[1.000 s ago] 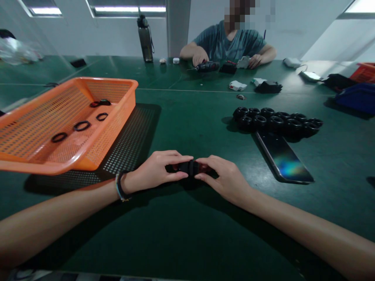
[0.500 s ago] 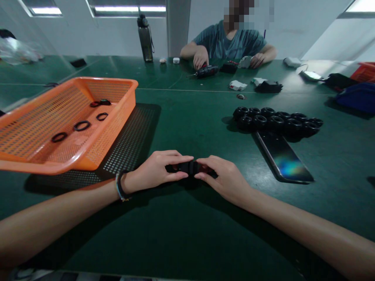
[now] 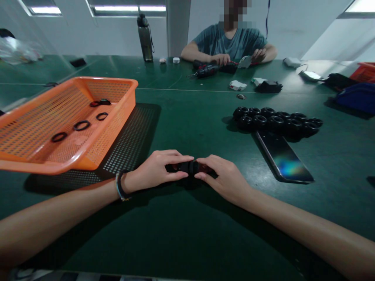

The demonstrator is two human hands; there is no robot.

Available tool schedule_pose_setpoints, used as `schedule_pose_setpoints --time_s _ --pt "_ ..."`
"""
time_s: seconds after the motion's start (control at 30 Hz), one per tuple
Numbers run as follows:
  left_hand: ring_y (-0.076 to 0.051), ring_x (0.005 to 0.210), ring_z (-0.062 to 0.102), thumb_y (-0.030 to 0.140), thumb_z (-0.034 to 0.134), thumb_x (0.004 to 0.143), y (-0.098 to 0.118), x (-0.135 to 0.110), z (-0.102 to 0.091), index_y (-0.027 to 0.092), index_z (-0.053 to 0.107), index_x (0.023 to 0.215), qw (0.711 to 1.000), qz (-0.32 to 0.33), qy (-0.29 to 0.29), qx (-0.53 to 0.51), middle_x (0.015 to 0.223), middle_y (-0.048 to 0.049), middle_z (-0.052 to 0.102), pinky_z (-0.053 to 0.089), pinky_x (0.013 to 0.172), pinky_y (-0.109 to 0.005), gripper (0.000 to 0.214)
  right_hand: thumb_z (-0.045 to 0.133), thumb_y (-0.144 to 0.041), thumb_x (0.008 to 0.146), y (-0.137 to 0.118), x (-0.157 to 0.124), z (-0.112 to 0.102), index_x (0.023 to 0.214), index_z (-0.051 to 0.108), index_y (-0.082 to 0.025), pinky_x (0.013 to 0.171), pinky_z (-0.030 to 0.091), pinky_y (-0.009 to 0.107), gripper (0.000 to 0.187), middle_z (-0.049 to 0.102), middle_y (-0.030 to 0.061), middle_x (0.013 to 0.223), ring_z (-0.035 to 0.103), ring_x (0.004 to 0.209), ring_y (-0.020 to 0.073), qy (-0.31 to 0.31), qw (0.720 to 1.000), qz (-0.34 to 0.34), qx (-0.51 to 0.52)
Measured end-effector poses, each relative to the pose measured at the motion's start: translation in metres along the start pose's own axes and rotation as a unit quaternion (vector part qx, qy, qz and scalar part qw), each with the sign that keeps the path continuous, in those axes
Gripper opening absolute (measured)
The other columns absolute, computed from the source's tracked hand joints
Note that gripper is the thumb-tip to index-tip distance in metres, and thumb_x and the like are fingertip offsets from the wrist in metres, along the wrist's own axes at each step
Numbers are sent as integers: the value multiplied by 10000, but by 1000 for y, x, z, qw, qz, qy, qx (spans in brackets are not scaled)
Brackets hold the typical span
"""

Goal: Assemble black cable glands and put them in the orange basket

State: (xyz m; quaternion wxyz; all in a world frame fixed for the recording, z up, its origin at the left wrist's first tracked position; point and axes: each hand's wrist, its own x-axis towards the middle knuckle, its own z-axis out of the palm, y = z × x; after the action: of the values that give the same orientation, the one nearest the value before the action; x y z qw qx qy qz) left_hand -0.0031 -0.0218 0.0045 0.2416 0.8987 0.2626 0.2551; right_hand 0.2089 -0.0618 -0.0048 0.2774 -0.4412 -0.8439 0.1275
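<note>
My left hand [image 3: 155, 169] and my right hand [image 3: 224, 177] meet at the middle of the green table [image 3: 181, 230]. Both pinch a small black part [image 3: 187, 167] between thumb and fingers, one hand at each end. The part sits low over the table, and most of it is hidden by my fingers. A dark band circles my left wrist.
An orange mesh basket [image 3: 117, 117] with several black rings [image 3: 81, 125] stands tilted at the left. A cluster of black round parts [image 3: 275, 119] and a phone [image 3: 283, 156] lie at the right. Across the table a person [image 3: 231, 39] handles small parts beside a power screwdriver [image 3: 206, 70]; a bottle [image 3: 145, 38] stands nearby.
My hands hold the same grip on the black part. The person opposite has let go of the screwdriver and moved that hand to the right.
</note>
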Motion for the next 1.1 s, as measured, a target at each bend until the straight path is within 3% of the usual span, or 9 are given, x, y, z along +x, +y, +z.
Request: schedule_pose_setpoints --time_s 0.17,0.37,1.1 --pt "-141 831 650 242 653 810 1 0 -1 145 639 1143 1000 -6 -7 -4 952 -65 691 506 763 -219 347 645 -188 786 2 -2 2 1012 590 -152 644 546 316 236 694 66 859 650 750 184 33 999 -23 10" --pt "-143 831 650 227 650 811 -1 -1 0 112 638 1143 1000 7 2 -10 960 -83 693 509 772 -223 352 624 -141 781 3 -3 4 970 580 -170 662 562 314 197 700 51 846 664 747 176 53 998 -38 25" --pt "-142 833 649 258 642 821 -2 -2 0 127 635 1144 1000 9 -3 4 965 -79 690 517 769 -222 349 656 -176 786 2 -2 3 951 616 -131 597 541 282 175 695 53 780 642 667 161 36 999 -26 12"
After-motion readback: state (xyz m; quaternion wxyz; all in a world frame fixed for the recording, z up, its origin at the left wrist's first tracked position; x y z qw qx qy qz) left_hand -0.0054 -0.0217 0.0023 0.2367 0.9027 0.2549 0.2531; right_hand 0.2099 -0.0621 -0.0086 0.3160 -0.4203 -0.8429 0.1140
